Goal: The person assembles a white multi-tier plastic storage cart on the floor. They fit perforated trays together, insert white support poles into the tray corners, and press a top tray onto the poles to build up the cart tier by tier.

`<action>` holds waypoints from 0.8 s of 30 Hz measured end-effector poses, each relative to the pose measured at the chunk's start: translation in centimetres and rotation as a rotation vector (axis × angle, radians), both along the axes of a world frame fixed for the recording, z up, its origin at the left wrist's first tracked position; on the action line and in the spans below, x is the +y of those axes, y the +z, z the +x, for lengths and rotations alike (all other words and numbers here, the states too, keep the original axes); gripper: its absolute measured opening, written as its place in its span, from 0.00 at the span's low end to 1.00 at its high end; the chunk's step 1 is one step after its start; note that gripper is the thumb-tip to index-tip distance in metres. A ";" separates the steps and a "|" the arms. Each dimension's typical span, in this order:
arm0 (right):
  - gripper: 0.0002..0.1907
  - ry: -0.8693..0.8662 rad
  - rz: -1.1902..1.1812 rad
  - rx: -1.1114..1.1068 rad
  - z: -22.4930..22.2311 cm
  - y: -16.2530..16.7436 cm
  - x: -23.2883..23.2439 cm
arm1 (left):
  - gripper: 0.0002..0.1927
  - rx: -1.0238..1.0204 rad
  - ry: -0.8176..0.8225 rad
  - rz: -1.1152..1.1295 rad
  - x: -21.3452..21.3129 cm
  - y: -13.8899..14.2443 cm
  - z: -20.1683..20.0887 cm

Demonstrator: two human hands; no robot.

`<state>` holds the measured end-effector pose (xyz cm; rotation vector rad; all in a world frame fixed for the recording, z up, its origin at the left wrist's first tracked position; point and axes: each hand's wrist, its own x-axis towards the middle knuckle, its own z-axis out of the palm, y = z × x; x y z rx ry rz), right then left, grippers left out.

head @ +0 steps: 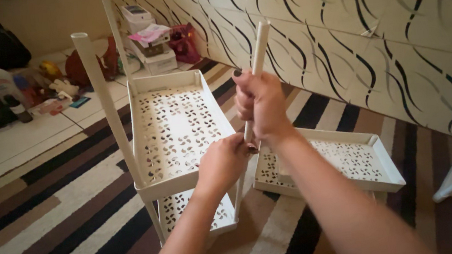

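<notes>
my right hand (261, 102) grips the white tube (254, 80) above the top tray (174, 132) corner, my left hand (223, 163) pinches its lower end. if it tilts, i think it may jam or slip off.

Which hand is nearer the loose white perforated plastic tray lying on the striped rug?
Right. The right hand grips the white pole just above that tray; the left hand sits further left, at the rack corner.

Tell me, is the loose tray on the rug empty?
Empty: the tray lies flat on the rug, its perforated bottom bare where visible.
</notes>
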<state>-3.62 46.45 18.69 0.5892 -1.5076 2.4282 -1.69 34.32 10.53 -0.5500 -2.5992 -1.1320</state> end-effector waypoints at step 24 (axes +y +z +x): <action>0.20 0.098 -0.056 -0.046 0.3 -0.6 0.4 | 0.11 -0.063 0.031 -0.005 -0.3 0.6 1.6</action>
